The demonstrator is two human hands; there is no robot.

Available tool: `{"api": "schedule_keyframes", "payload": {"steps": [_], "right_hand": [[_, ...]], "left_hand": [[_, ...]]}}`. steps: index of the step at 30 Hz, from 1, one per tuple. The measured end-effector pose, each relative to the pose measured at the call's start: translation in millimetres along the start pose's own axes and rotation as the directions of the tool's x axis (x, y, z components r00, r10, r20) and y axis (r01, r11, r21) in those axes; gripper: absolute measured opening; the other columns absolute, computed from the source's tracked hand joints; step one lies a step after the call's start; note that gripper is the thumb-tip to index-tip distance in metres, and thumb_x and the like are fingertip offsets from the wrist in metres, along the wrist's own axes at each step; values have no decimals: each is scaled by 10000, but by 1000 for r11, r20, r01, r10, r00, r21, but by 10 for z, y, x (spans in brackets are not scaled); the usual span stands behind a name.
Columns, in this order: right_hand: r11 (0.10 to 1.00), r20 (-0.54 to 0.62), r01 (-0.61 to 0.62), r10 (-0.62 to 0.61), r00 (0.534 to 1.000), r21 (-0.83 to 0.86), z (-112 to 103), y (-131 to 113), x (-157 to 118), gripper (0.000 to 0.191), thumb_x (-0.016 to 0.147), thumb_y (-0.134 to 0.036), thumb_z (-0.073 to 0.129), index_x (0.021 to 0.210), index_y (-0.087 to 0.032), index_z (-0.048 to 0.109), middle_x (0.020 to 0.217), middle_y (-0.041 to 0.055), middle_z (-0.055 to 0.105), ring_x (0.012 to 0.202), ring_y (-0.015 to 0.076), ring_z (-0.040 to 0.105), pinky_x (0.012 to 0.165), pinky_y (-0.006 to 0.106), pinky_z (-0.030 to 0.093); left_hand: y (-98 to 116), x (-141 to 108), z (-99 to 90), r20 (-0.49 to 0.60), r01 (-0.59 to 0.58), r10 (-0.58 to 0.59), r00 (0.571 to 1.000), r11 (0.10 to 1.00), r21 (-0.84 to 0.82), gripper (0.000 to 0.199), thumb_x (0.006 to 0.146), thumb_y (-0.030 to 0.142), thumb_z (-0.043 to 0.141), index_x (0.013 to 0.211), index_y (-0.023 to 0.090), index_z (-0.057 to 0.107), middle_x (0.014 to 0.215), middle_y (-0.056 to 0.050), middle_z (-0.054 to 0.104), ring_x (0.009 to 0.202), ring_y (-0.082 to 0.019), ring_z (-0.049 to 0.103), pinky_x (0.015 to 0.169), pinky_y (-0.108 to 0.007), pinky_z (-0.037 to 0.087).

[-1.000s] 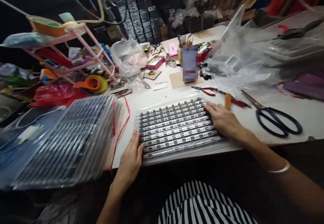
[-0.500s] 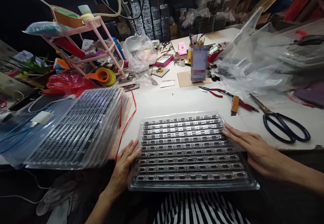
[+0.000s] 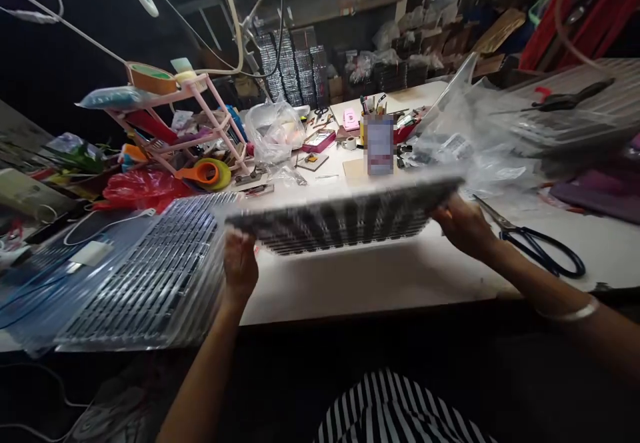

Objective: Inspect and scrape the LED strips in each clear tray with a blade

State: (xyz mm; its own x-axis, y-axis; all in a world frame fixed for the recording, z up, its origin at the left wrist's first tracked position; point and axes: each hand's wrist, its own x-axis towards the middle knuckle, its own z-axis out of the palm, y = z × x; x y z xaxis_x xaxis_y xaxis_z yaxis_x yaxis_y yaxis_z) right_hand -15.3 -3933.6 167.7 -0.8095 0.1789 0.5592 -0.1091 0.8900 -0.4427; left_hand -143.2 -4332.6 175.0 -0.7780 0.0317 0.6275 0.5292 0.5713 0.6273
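A clear plastic tray (image 3: 345, 216) with rows of dark metal strips is raised above the white table, steeply tilted and smeared by motion. My left hand (image 3: 241, 263) grips its left end, fingers closed round the edge. At the other end, my right hand (image 3: 463, 226) holds the tray's right edge, with a light bangle on that wrist. Left of my left hand lies a stack of similar filled trays (image 3: 145, 269).
Black-handled scissors (image 3: 545, 249) lie right of my right hand. A pink rack (image 3: 210, 116) stands at the back left, near a red bag (image 3: 145, 189). Clear plastic bags (image 3: 475, 156) are heaped at the right. The table's front edge runs below the tray.
The tray has been lifted off the table edge and tipped up, away from my lap. Both hands rose with it, and their fingers have closed on its ends. The view has shifted too.
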Motion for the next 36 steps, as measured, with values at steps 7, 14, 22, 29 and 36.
{"api": "schedule_keyframes", "payload": {"steps": [7,14,22,29,36], "right_hand": [[957,284,-283,288,914,-59,234,-93,109,624,890,-704,115,617,-223,407,589,36,564,573,158,539,564,277,400],[923,444,-275,372,815,-268,354,-17,-122,658,871,-721,178,604,-206,491,617,105,609,593,231,583,557,340,401],[959,191,-243,268,944,-143,239,-148,-883,644,858,-689,342,1237,-209,546,943,103,640,798,264,619,701,410,485],[974,124,-85,113,986,-209,478,-362,-890,424,967,-369,322,1335,-261,502,1341,115,540,1142,329,540,861,517,436],[991,59,-101,107,993,-88,545,-395,-829,407,967,-319,361,1275,-152,568,1317,168,564,1227,302,522,984,521,423]], "left_hand": [[81,246,80,252,115,-221,942,919,376,512,929,539,271,744,172,577,660,-81,615,665,-231,601,616,-331,452],[-87,-39,296,436,-6,-358,825,767,642,477,915,409,306,642,162,609,678,-159,643,775,-321,639,754,-447,472],[-44,-621,-19,453,-97,-229,862,803,589,463,940,415,372,1265,140,554,1090,-140,602,1025,-286,540,917,-432,427],[-179,-804,45,329,21,-185,926,896,444,420,950,364,382,1283,179,558,1209,-124,562,1127,-281,481,1008,-492,368],[-231,-746,11,290,141,-197,937,969,202,394,908,439,468,1140,182,656,1222,-120,605,1185,-257,516,1069,-458,362]]}}
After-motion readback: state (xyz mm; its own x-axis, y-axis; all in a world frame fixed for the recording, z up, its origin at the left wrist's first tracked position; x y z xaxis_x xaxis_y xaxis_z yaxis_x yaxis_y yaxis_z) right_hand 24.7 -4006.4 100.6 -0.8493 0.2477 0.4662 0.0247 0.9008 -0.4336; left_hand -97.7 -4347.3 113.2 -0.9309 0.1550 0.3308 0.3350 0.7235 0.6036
